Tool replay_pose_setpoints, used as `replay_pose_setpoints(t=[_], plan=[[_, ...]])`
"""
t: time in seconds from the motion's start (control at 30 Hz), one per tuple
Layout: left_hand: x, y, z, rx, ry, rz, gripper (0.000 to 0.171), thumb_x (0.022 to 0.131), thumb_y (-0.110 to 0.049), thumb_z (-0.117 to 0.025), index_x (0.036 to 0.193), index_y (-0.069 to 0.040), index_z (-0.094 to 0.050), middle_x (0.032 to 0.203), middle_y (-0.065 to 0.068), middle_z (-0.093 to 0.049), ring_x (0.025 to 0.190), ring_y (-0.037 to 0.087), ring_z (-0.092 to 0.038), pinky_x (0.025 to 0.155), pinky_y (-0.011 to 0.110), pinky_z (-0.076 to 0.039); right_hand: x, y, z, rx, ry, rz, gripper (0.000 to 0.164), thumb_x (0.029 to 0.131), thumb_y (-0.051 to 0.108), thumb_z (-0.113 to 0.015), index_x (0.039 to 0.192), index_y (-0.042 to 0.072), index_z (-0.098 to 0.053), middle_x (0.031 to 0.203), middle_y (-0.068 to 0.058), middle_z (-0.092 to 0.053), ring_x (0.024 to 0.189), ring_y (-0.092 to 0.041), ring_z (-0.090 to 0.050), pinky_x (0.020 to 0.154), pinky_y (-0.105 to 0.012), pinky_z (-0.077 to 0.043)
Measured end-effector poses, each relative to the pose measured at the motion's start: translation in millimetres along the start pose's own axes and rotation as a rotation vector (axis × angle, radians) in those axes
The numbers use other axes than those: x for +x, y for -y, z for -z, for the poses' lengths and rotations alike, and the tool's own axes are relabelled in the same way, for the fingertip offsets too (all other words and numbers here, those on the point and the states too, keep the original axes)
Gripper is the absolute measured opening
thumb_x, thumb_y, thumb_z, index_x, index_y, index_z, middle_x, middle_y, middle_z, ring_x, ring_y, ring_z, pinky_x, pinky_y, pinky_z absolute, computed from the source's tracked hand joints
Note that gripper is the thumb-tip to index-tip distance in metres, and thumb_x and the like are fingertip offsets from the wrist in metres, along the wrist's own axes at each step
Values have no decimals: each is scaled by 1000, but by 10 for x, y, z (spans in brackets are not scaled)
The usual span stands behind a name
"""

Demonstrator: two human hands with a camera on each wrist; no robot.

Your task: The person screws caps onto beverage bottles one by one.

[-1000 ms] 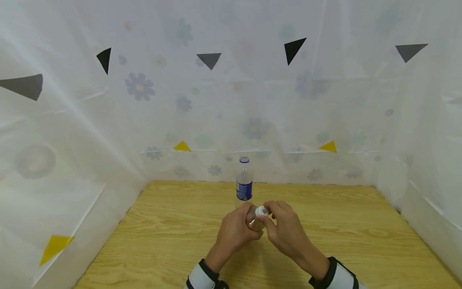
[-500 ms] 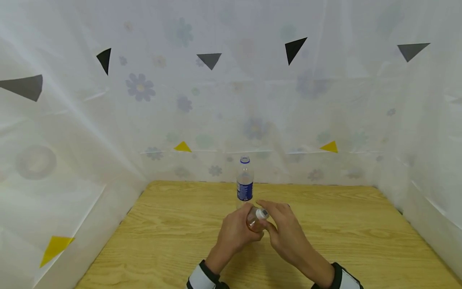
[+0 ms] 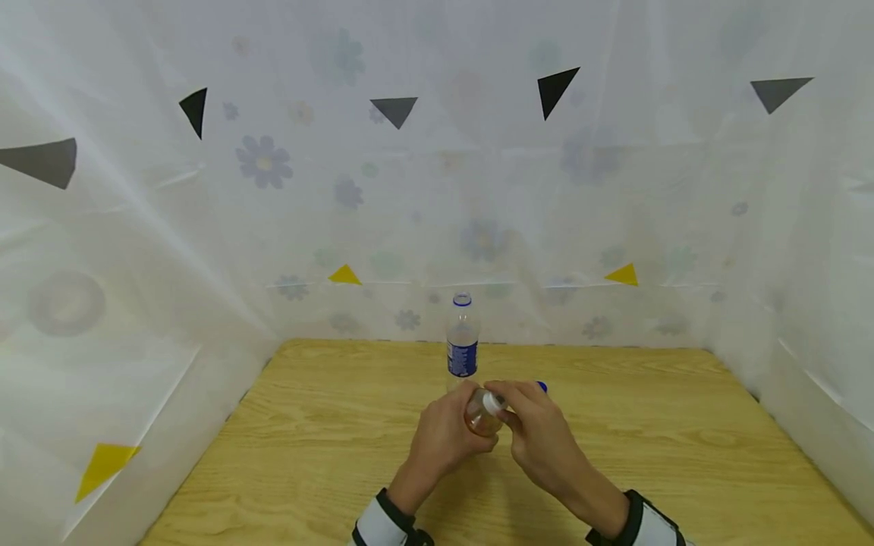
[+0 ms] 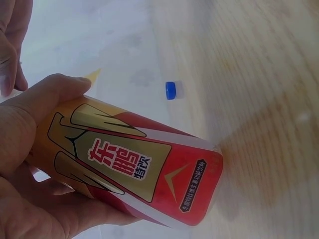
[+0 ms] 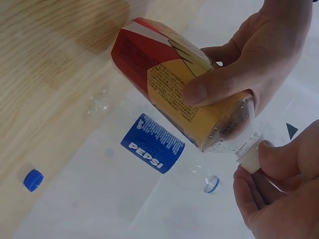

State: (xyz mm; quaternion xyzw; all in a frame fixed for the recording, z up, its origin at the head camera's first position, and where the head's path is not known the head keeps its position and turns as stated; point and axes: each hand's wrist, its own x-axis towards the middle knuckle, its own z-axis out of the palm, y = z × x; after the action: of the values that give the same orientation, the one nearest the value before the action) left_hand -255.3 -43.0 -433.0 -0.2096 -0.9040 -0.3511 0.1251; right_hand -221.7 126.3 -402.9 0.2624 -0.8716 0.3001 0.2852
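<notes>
My left hand (image 3: pixel 445 431) grips a drink bottle (image 4: pixel 144 164) with a gold and red label, its fingers and thumb wrapped round the middle. The bottle leans with its neck toward my right hand (image 3: pixel 546 432). In the right wrist view, thumb and fingertips of that hand pinch the white cap (image 5: pixel 250 158), which sits at the bottle's mouth. Just behind the hands stands a clear bottle (image 3: pixel 462 334) with a blue Pepsi label and an uncapped mouth; its base is hidden by the left hand in the head view.
A blue bottle cap (image 5: pixel 33 180) lies on the wooden table (image 3: pixel 307 455), mostly hidden behind the right hand in the head view. White sheeting (image 3: pixel 410 205) with flower prints and stuck-on triangles encloses the table at the back and both sides.
My right fingers loosened from the white cap, then closed round it again from a turned position. A bit of the blue cap has come into sight past the right hand. The left hand stays put.
</notes>
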Motion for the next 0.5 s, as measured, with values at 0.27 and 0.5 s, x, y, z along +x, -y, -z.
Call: replay_pose_setpoints(t=[0.27, 0.5], plan=[[4, -2, -3, 8, 6, -7, 50, 71, -24, -90, 112, -19, -62, 97, 3, -73, 80, 9, -65, 66, 25, -50, 16, 0, -4, -24, -14, 5, 40, 83, -13, -73, 118, 6, -70, 108, -9, -68, 99, -21, -65, 74, -34, -57], [15, 4, -1, 20, 12, -4, 53, 69, -25, -91, 113, -18, -62, 97, 2, -73, 80, 9, -66, 66, 26, -51, 17, -1, -18, -26, -20, 1, 40, 81, -14, -74, 116, 6, -71, 106, -8, -67, 97, -20, -64, 73, -34, -56]])
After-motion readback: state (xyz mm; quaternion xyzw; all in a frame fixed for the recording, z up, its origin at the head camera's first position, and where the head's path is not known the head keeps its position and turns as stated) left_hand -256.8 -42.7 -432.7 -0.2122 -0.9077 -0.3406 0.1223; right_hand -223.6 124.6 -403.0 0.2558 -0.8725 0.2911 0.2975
